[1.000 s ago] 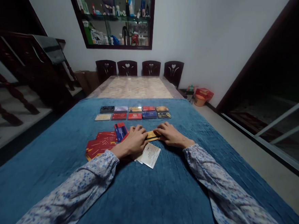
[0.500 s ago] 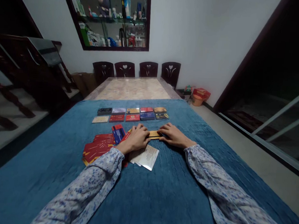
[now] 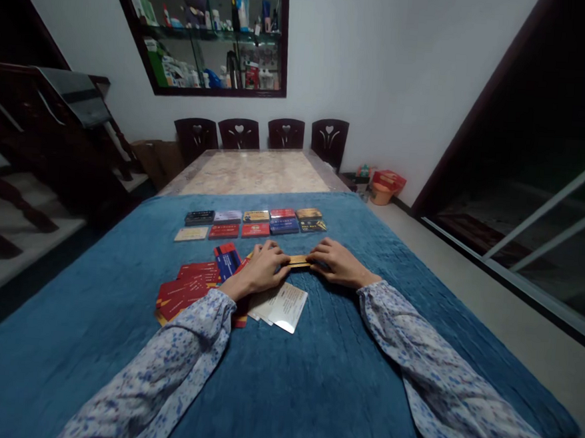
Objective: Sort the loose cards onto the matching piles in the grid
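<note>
Between my two hands are yellow cards (image 3: 299, 261), gripped at both ends just over the blue cloth. My left hand (image 3: 265, 268) is closed on their left end, its wrist above other cards. On the right end, my right hand (image 3: 338, 265) is closed with fingers bent. Below my left hand lie white cards (image 3: 289, 307), overlapping. Left of it spread red cards (image 3: 192, 287) with yellow edges, and a blue and red card (image 3: 227, 260) lies above them. Some cards are partly hidden under my left hand and forearm.
Two rows of card stacks lie beyond my hands, among them a black stack (image 3: 199, 218), a blue stack (image 3: 284, 226) and a cream stack (image 3: 191, 234). The blue cloth (image 3: 342, 369) covers the near table; bare marble tabletop (image 3: 260, 169) and dark chairs (image 3: 287, 134) lie beyond.
The yellow cards now look narrower, tilted more on edge between my hands. Both hands stay closed on them. The whole view has shifted slightly.
</note>
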Demonstrator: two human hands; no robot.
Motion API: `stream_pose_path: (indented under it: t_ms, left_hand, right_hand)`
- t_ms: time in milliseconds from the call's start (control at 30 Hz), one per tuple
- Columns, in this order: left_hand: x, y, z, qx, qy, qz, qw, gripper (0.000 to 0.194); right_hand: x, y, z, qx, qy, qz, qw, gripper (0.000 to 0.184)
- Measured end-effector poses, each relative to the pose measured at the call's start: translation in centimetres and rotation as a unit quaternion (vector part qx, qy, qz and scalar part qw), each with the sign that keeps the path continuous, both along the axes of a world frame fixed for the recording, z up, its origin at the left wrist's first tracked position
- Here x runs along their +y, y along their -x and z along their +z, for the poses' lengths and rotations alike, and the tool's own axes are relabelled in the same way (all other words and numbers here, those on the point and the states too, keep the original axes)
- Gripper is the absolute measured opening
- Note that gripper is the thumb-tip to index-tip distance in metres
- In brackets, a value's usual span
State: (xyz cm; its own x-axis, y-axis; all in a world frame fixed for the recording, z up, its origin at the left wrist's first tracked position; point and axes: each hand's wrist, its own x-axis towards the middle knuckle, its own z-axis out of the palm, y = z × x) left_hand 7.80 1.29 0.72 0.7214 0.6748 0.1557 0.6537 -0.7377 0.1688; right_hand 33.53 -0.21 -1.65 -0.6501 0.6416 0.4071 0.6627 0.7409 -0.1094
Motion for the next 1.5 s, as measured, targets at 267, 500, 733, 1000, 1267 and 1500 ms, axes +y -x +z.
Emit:
stream_pose_path:
  t_ms: [267, 500, 733, 1000, 1267, 1500]
  left_hand:
    - [0.5, 0.3, 0.1, -0.042, -0.013, 0.015, 0.999, 0.026]
    - [1.5, 0.5, -0.7, -0.094, -0.044, 0.004, 0.995, 0.027]
    - [2.5, 0.2, -1.5, -0.137, -0.070, 0.011, 0.988, 0.033]
    - [2.6, 0.1, -1.8, -0.171, -0.079, 0.049, 0.981, 0.038]
    - [2.1, -0.2, -1.3, -0.132, -0.065, 0.057, 0.988, 0.033]
    - [1.9, -0.1, -1.2, -0.107, -0.056, 0.066, 0.990, 0.036]
  right_hand:
    - [0.1, 0.4, -0.5, 0.038, -0.090, -0.018, 0.995, 0.026]
    - [0.8, 0.4, -1.6, 0.095, -0.121, -0.027, 0.988, 0.024]
    - [0.9, 0.8, -2.2, 0.140, -0.089, -0.102, 0.981, 0.023]
    - [0.8, 1.4, -2.0, 0.116, -0.076, -0.147, 0.979, 0.023]
    - [0.4, 1.8, -1.7, 0.093, -0.058, -0.169, 0.980, 0.023]
    - [0.4, 2.1, -1.8, 0.079, -0.046, -0.183, 0.979, 0.026]
